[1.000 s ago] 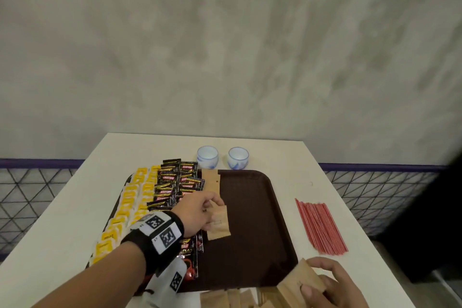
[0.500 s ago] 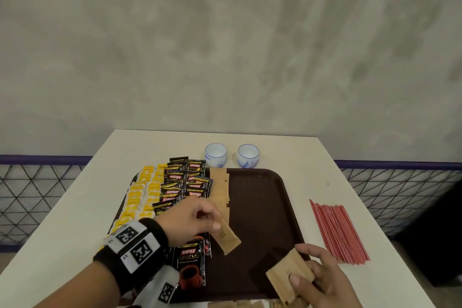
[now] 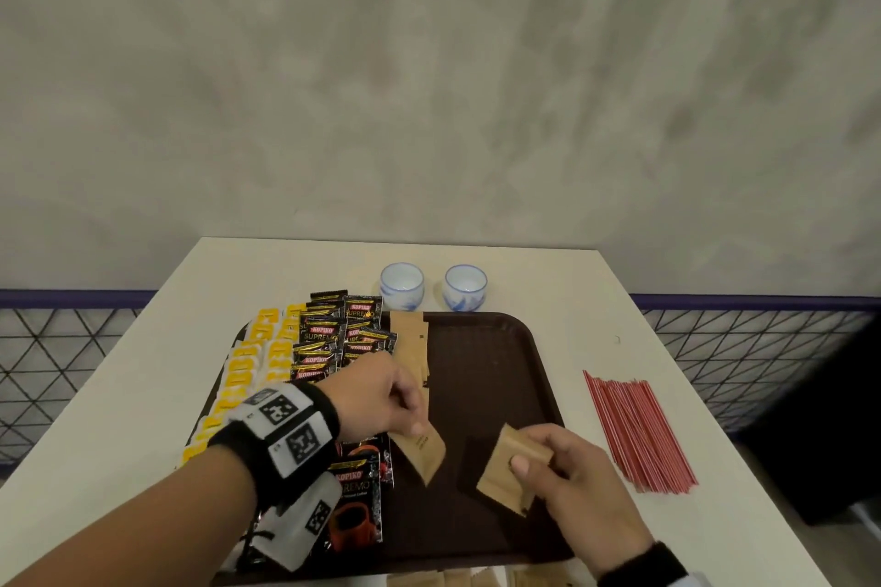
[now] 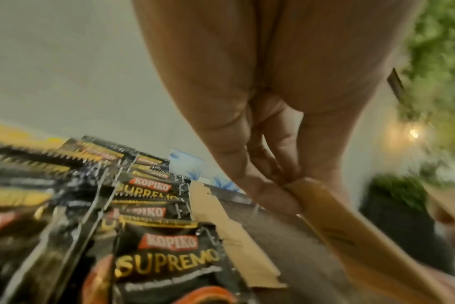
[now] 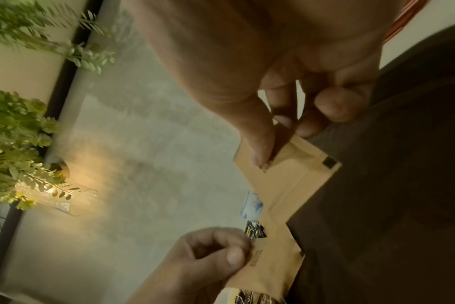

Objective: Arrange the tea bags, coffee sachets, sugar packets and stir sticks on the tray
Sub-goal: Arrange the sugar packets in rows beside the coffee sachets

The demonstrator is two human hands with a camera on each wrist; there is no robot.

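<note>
Sugar-packet step in hand. Left hand (image 3: 381,398) pinches one brown sugar packet (image 3: 422,448) at the near end of the packet column (image 3: 410,348) on the tray (image 3: 481,348); right hand (image 3: 567,467) grips a spare packet (image 3: 505,472) over the tray. Next, likely: lay the left packet in line, then feed the spare. Stir sticks (image 3: 639,434) wait on the worktop (image 3: 143,396).

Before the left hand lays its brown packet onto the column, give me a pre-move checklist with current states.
1. Left hand pinches a brown paper sugar packet: ok.
2. Right hand holds the next brown packets: ok; count: cannot tell.
3. Column of brown packets beside the black coffee sachets on the dark brown plastic tray: ok.
4. Bare tray right of the column: ok.
5. Red stir sticks on the tray: not ok, they lie on the white table.
</note>
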